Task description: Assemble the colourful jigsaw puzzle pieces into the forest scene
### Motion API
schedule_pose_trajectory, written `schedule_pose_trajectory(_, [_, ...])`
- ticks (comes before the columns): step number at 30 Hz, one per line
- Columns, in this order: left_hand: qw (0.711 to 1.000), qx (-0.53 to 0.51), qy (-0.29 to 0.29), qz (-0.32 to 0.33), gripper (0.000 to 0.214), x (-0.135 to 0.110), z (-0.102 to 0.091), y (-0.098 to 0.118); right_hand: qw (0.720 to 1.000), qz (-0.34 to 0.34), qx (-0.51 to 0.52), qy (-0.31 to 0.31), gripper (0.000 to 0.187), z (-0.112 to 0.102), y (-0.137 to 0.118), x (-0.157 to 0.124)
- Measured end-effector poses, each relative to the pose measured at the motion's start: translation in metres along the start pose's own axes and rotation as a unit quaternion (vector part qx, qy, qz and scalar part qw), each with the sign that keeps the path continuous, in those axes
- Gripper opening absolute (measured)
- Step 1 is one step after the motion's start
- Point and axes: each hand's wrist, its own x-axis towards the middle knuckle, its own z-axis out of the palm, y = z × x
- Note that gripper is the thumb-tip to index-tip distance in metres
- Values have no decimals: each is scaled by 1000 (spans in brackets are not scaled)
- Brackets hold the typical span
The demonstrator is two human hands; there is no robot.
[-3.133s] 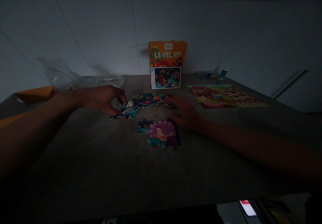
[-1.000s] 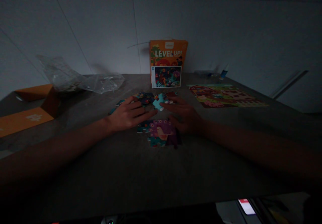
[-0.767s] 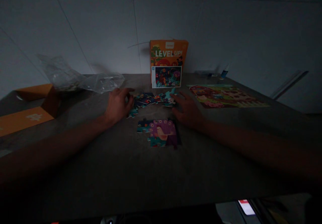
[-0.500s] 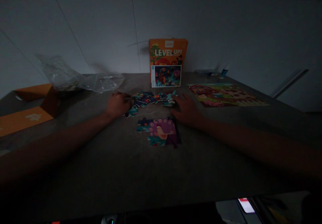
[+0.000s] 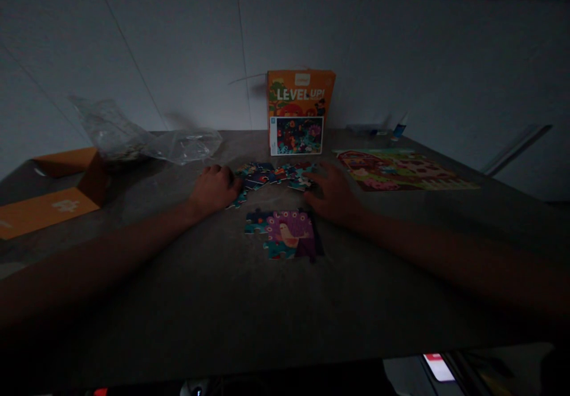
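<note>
We read "LEVEL UP!" on an orange rectangular box; multicoloured jigsaw pieces lay ten o'clock from our splayed right hand, left hand grip unclear.

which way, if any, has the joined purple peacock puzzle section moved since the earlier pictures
No: judged against the upright orange cardboard box, the joined purple peacock puzzle section shows no visible shift in any direction.

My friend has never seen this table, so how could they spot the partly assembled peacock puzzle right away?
Find the orange LEVEL UP! box standing at the back of the gray table. Come nearer, past the jumbled puzzle pieces, to the partly assembled peacock puzzle. Its purple fan of eye spots sets it apart from those pieces and from the farm picture to the right.
</note>
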Motion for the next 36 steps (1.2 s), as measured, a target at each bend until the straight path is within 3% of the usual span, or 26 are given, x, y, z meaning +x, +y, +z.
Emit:
schedule_pose_trajectory(10, [999,14,33,6,34,1,0,3,999,-35,20,9,40,-3,-2,-2])
schedule_pose_trajectory(16, [986,-65,104,111,29,-4,0,6,997,-63,40,17,36,-2,0,-3])
schedule_pose_trajectory(20, [962,-143,107,208,27,-10,-5,14,996,-72,48,15,36,-3,1,-3])
schedule_pose_trajectory(23, [951,-167,99,239,24,-12,-6,16,996,-77,51,18,35,-2,1,-3])
schedule_pose_trajectory(26, [951,-174,98,235,31,-13,-5,16,996,-79,45,18,35,-2,1,-3])
schedule_pose_trajectory(30, [971,-150,109,152,40,-9,-12,13,995,-82,45,20,35,-3,0,-3])
schedule_pose_trajectory(32, [984,-127,85,93,39,-2,-21,8,995,-86,48,16,34,-4,-1,-3])
schedule_pose_trajectory(34, [996,-82,21,38,40,8,-32,-1,995,-85,46,9,34,-5,-1,-3])
schedule_pose_trajectory(36, [992,-50,-109,41,49,17,-44,-13,996,-81,45,5,35,-5,-1,-2])
